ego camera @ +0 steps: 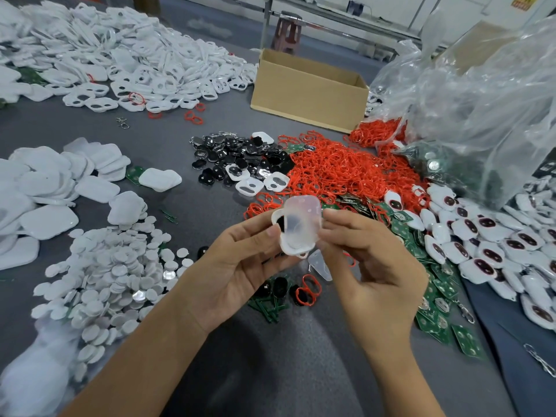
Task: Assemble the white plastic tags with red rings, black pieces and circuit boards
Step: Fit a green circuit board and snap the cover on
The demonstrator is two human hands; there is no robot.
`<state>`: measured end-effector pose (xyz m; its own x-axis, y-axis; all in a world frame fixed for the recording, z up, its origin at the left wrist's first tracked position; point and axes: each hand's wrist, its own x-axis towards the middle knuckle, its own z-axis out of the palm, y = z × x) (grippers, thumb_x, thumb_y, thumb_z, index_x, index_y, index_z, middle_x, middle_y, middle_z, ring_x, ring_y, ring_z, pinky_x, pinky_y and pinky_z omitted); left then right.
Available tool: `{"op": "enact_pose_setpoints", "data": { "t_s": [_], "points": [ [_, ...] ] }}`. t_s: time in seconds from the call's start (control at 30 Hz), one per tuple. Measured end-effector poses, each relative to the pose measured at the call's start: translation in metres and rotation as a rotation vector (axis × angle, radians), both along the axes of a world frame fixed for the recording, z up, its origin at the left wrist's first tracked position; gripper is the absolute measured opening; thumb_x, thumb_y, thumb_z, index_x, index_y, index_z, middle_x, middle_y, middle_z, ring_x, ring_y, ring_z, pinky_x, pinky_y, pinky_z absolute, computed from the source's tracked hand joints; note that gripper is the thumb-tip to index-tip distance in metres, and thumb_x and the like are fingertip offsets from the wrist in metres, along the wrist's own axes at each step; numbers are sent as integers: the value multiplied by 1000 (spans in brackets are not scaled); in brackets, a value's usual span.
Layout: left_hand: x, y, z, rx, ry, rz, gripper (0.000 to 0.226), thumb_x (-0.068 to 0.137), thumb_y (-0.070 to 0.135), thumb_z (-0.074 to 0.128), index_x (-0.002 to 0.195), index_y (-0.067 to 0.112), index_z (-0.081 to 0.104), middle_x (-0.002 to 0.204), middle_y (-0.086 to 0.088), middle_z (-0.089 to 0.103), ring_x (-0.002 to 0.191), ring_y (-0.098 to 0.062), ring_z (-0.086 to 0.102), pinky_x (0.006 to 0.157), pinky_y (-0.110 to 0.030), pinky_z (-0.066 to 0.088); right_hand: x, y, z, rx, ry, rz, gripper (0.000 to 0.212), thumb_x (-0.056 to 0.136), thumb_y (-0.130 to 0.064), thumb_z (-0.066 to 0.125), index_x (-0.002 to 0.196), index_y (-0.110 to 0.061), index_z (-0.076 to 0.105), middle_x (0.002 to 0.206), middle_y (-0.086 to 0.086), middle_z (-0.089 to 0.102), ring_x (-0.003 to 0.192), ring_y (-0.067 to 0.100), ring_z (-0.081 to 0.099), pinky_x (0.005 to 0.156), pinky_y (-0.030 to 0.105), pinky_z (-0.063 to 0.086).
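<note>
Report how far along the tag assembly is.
Done: a heap of assembled tags with dark insets lies at right. In hand: left hand and right hand both hold one white tag, black showing inside. Left: large piles of red rings, black pieces, circuit boards and empty white shells lie loose.

- A grey table carries everything.
- White tag shells are heaped across its far left.
- Flat white covers lie stacked at the left edge, with a pile of white discs just beside them.
- Black pieces sit mid-table, touching a spread of red rings.
- Green circuit boards lie scattered on the right, beside white tags with dark windows.
- A cardboard box and a clear plastic bag stand behind.
</note>
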<state>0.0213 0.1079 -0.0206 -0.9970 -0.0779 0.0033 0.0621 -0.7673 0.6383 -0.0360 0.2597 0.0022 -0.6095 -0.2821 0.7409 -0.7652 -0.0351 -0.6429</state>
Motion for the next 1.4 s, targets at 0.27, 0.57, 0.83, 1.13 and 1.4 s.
{"op": "enact_pose_setpoints", "data": {
  "t_s": [0.27,0.57,0.83,1.13,1.4],
  "points": [
    [-1,0,1,-3,-12,1,33,83,21,63,112,11,74,107,-9,74,91,-15,73,75,-24,58,-3,0,0,41,-176,117,21,78,5,68,84,-15,70,99,2,72,96,20,69,82,31,53],
    [-1,1,2,-8,-39,3,37,75,23,66,107,7,75,102,-9,75,88,-15,73,72,-25,59,-7,1,-1,91,-119,73,19,78,4,68,83,-14,70,97,2,72,96,16,69,83,31,52],
    [-2,2,0,32,-55,7,34,82,18,58,110,3,72,106,-11,74,90,-16,73,73,-26,59,-10,3,1,189,-57,72,19,81,2,66,88,-15,69,99,0,72,99,12,67,90,26,48],
    [-2,1,0,80,-66,7,34,86,15,55,112,1,71,116,-13,71,94,-17,73,75,-28,59,-11,9,5,401,182,46,25,81,9,59,95,-5,73,111,-1,69,109,18,60,96,32,45],
    [-4,1,-2,62,-121,30,40,87,14,55,122,-3,62,118,-18,69,99,-21,71,79,-30,59,-6,8,6,741,332,-92,75,63,4,51,134,-18,51,101,-14,55,88,15,46,80,26,32]
  ]
}}
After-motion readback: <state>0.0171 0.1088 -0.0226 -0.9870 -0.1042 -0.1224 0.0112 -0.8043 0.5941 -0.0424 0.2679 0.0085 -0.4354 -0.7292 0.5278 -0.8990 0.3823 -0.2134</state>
